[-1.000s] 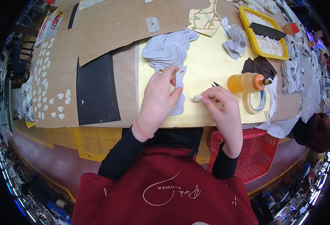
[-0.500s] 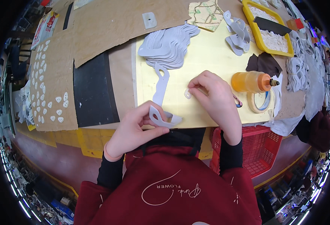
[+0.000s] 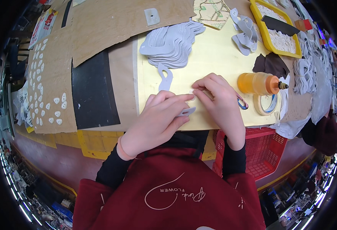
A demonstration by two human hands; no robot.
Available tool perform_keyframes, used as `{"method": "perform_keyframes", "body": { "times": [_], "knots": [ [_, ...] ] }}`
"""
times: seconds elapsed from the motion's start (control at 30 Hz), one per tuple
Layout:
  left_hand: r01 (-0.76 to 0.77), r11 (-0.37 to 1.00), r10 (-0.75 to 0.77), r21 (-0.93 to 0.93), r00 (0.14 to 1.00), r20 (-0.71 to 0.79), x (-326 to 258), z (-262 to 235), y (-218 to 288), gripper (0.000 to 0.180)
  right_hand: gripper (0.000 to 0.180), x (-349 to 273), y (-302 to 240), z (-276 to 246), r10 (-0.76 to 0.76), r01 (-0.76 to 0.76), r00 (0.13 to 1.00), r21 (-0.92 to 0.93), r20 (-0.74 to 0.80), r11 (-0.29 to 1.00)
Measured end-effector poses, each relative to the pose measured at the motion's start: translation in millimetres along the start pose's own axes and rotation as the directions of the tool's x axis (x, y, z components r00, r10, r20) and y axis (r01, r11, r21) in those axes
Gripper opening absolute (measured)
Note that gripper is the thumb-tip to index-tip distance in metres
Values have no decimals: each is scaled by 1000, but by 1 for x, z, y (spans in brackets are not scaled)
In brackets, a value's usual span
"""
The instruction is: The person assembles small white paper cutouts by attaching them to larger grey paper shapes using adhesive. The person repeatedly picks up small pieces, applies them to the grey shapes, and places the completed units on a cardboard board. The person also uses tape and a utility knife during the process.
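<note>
grey cutout piece [image 3: 166, 78] mostly hidden under left hand [image 3: 159, 119] and right hand [image 3: 218, 99].

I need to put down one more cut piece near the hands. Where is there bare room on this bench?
Bare yellow board lies between the grey stack and the orange glue bottle. The black mat to the left is bare too. It is crowded at the right around the tape roll and yellow tray, and under both hands.

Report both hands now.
Left hand: closed on a grey cut-out piece.
Right hand: fingertips pinched at the piece's top end.
</note>
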State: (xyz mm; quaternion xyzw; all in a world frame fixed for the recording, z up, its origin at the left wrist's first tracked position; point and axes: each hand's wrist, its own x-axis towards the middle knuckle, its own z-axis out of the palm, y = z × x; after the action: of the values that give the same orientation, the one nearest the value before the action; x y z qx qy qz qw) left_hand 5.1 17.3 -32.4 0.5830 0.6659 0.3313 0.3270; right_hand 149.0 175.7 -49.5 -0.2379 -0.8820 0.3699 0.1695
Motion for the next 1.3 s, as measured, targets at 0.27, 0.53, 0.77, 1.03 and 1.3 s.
{"method": "perform_keyframes", "body": {
  "times": [0.27, 0.53, 0.77, 1.03, 1.3],
  "knots": [
    [20, 999, -19, 48, 999, -34, 1, 5, 1, 46, 16, -1, 1, 0, 64, -63, 998, 133, 0, 989],
    [38, 996, -35, 82, 999, -37, 1, 5, 2, 38, 17, -14, -3, -11, 306, -258, 951, 439, -40, 860],
    [11, 998, -8, 69, 999, -47, -1, 9, -3, 14, 21, -51, -17, -39, 378, -124, 894, 680, -238, 722],
    [-27, 997, 32, 67, 996, -78, -2, 10, -3, 15, 27, -63, -14, -12, 308, -229, 944, 439, -117, 869],
    [9, 981, -17, -193, 999, -39, -19, -7, 4, 18, 30, -54, -22, 2, 205, -170, 965, 204, -165, 964]
  ]
}}
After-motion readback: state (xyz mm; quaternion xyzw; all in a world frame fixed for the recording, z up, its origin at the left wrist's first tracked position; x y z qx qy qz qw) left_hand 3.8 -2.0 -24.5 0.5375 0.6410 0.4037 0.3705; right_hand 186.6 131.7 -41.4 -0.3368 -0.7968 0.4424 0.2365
